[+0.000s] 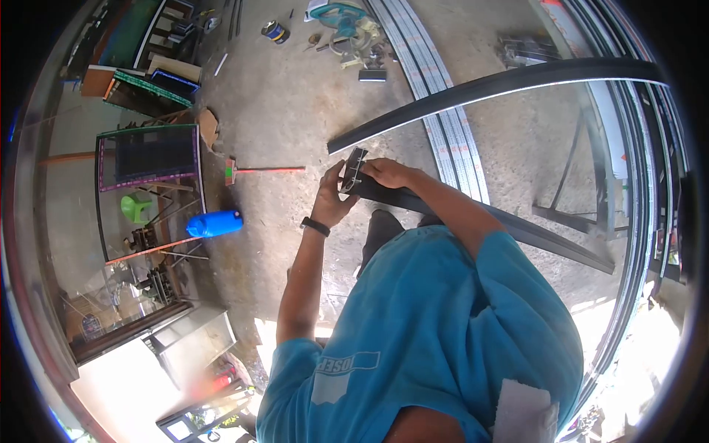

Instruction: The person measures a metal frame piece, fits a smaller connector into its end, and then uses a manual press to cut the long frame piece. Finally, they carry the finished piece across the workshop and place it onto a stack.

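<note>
Near the middle of the view, a long dark metal profile [517,225] runs from my hands toward the lower right, its cut end [354,168] showing a hollow cross-section. My left hand [334,196], with a black band on the wrist, has its fingers wrapped round that end from the left. From the right, my right hand [388,173] grips the top of the profile close to the end, fingers bent. Just above my hands is the end of a second dark profile [487,92], which stretches to the upper right and is not touched by either hand.
Pale metal strips [436,111] lie on the floor behind the profiles. A teal power saw [343,22] and a can [275,32] stand farther off. To the left are a red-handled brush [269,169], a blue bottle [214,224] and a glass-topped frame. Long profiles line the right side.
</note>
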`<action>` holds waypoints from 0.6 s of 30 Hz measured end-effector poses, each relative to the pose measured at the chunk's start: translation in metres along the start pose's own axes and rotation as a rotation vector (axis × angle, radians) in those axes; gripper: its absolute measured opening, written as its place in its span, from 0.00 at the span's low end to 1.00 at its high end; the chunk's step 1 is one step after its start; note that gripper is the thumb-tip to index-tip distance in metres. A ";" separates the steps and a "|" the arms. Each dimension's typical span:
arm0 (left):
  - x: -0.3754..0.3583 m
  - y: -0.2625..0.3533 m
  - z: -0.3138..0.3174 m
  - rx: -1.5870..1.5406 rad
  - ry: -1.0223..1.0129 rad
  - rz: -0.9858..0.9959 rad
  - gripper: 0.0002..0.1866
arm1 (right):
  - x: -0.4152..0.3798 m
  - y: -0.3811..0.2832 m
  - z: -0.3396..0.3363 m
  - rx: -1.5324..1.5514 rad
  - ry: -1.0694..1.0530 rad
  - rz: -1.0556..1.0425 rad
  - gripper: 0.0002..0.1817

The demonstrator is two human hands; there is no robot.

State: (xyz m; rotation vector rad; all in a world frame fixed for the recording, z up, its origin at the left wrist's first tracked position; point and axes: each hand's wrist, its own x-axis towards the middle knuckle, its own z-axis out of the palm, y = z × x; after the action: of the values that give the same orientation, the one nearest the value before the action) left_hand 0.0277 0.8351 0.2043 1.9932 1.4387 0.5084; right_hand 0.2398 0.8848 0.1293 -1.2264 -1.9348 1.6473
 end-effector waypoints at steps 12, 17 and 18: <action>-0.171 -0.145 0.114 -0.117 -0.260 -0.713 0.37 | -0.004 -0.001 0.004 -0.162 0.106 -0.030 0.25; -0.262 -0.154 0.141 -0.116 -0.446 -0.921 0.35 | -0.008 -0.005 0.004 -0.151 0.137 -0.046 0.24; -0.278 -0.168 0.153 -0.148 -0.419 -0.878 0.33 | -0.008 -0.006 0.004 -0.147 0.133 -0.037 0.24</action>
State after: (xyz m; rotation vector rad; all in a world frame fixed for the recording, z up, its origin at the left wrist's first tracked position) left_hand -0.0867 0.5692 -0.0090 1.0855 1.7328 -0.1774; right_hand 0.2391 0.8761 0.1362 -1.3106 -2.0124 1.3896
